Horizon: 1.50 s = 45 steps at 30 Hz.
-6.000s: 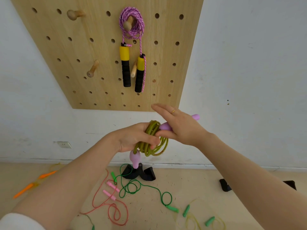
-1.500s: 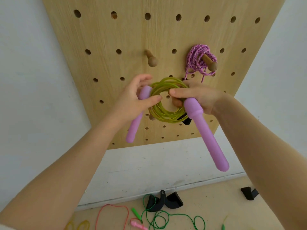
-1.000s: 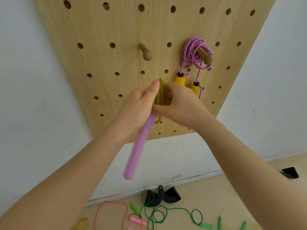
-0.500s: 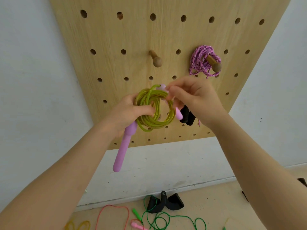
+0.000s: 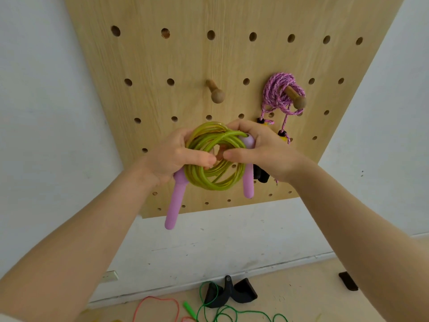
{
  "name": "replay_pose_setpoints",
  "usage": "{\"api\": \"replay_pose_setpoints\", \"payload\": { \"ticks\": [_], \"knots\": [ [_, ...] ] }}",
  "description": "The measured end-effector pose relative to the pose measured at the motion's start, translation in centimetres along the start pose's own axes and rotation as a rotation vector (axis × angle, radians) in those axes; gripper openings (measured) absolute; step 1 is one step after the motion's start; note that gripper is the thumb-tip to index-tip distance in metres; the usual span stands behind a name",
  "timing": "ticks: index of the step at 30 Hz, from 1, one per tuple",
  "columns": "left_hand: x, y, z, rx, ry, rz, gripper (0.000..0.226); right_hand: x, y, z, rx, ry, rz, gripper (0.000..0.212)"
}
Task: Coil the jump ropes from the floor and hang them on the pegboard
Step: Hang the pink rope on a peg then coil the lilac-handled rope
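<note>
Gripping the green coil point(image 5: 214, 156) at frame centre, left hand point(image 5: 173, 156) and right hand point(image 5: 262, 152) hold it below the bare peg point(image 5: 216, 92); loosening either grip could let loops spring apart.

coil point(image 5: 214, 159): olive-green | handles point(image 5: 174, 201): lilac | hung rope point(image 5: 277, 94): pink-speckled
</note>
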<state>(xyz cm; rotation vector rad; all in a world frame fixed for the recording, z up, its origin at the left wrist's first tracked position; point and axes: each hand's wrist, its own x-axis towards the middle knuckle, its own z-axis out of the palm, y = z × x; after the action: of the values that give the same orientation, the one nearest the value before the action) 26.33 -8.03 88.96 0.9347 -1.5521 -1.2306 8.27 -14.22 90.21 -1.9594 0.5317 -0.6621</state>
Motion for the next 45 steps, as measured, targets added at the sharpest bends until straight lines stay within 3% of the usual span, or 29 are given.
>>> {"api": "replay_pose_setpoints", "payload": {
  "ticks": [3, 5, 11, 15, 18, 21, 24, 31, 35, 39, 45],
  "knots": [
    [0.8, -0.6, -0.2, 0.237, 0.357, 0.020, 0.040, 0.7, 0.7, -0.4, 0.030, 0.151, 0.000, 0.028],
    [1.4, -0.4, -0.2, 0.457, 0.494, 0.076, 0.045, 1.2, 0.9, -1.0, 0.044, 0.217, -0.028, 0.030],
    [4.1, 1.9, -1.5, 0.625, 0.550, 0.295, 0.050, 4.9, 0.8, -1.5, 0.018, 0.553, -0.236, 0.028],
    [5.9, 1.9, -3.5, 0.762, 0.548, 0.351, 0.055, 7.8, 1.3, -1.8, -0.058, 0.636, -0.263, 0.030],
    [7.2, 0.6, -5.3, 0.992, 0.577, 0.348, 0.052, 10.0, 2.1, -2.0, -0.291, 0.638, -0.234, 0.038],
    [8.6, -1.0, -6.2, 1.424, 0.774, 0.313, 0.051, 12.2, 3.1, -2.0, -0.662, 0.695, -0.235, 0.046],
    [9.4, -1.5, -6.6, 1.573, 0.815, 0.374, 0.051, 13.2, 3.8, -1.9, -0.808, 0.710, -0.256, 0.053],
    [10.7, -2.8, -5.5, 1.404, 0.898, 0.387, 0.052, 14.0, 4.9, -2.8, -0.829, 0.703, -0.356, 0.060],
    [10.5, -3.1, -3.5, 1.007, 0.840, 0.361, 0.054, 13.1, 4.5, -3.3, -0.816, 0.592, -0.307, 0.059],
    [9.1, -3.1, -2.1, 0.665, 0.738, 0.268, 0.071, 11.6, 4.1, -2.4, -0.727, 0.516, -0.258, 0.065],
    [7.3, -1.6, -2.5, 0.717, 0.769, 0.290, 0.086, 9.2, 4.0, -1.8, -0.712, 0.613, -0.271, 0.082]
  ]
}}
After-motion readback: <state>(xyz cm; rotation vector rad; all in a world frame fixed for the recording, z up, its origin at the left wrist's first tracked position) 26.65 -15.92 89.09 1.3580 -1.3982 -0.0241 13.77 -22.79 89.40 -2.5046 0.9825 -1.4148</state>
